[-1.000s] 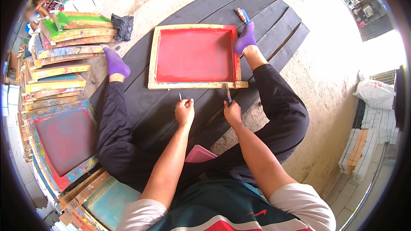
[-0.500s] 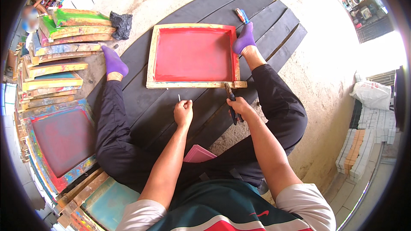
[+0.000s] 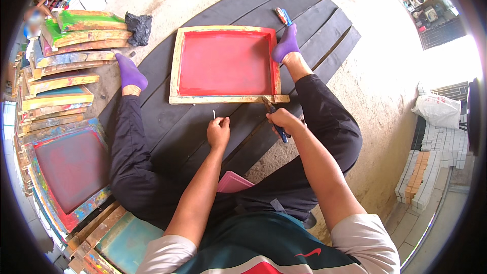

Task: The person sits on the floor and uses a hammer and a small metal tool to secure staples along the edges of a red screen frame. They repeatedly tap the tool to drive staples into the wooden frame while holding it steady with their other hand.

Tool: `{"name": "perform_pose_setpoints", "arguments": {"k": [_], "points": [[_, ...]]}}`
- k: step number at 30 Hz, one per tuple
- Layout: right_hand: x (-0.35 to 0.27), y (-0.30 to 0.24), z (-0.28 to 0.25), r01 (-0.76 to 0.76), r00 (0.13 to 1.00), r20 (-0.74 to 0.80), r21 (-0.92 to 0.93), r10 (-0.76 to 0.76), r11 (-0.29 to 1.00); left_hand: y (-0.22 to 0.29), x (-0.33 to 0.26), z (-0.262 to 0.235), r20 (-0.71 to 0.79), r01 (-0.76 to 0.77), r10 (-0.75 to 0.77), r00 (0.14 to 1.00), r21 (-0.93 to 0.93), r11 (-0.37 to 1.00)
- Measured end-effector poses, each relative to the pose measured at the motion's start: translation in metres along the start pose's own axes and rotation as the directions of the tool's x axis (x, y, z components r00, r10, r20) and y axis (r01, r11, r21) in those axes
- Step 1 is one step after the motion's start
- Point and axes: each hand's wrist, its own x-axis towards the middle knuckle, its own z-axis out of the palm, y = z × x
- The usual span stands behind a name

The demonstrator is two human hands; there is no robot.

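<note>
Two hands are positioned at the near side of a wooden screen-printing frame (image 3: 223, 99), which is laid flat on black boards (image 3: 175, 124) between the outstretched legs. The long axis of the frame is oriented left to right; its red mesh (image 3: 225, 66) is enclosed by four rails.

The grip of the right hand (image 3: 282, 122) is closed around the dark handles of pliers (image 3: 268, 105). The tool is held obliquely: its head is directed far and slightly left, its handles near and right. The head is placed at the near rail, close to the right end, where the rail is extended past the right-hand corner. Whether anything is pinched between the jaws cannot be told.

From the right grip, most of the frame is located far and to the left. The right hand is the nearer one to the point of tool contact. The left hand (image 3: 218, 132) is set apart from the near rail, with a thin white stick (image 3: 214, 113) held narrowly between the fingers. A purple-socked right foot (image 3: 286, 45) is rested against the frame's right rail.
</note>
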Motion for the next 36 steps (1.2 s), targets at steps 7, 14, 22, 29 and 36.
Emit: {"name": "perform_pose_setpoints", "arguments": {"k": [7,14,22,29,36], "points": [[0.004,0.025,0.046,0.145,0.894,-0.387,-0.23,-0.227,0.962,0.007,-0.003,-0.002,0.05,0.021,-0.022,0.999,0.023,1.0],[0.006,0.036,0.065,0.237,0.825,-0.483,-0.175,-0.293,0.956,0.006,0.0,-0.004,0.042,0.04,-0.039,0.998,-0.035,0.999],[-0.024,0.017,0.093,0.471,0.824,-0.18,-0.307,-0.536,0.827,0.032,0.01,-0.035,0.45,0.432,-0.198,0.871,-0.507,0.746],[-0.031,-0.023,0.14,0.536,0.827,0.059,-0.385,-0.559,0.752,0.002,0.032,-0.079,0.41,0.53,-0.342,0.845,-0.566,0.632],[-0.011,-0.047,0.184,0.7,0.714,0.293,-0.289,-0.636,0.653,-0.043,0.051,-0.125,0.333,0.569,-0.474,0.815,-0.609,0.552]]}}
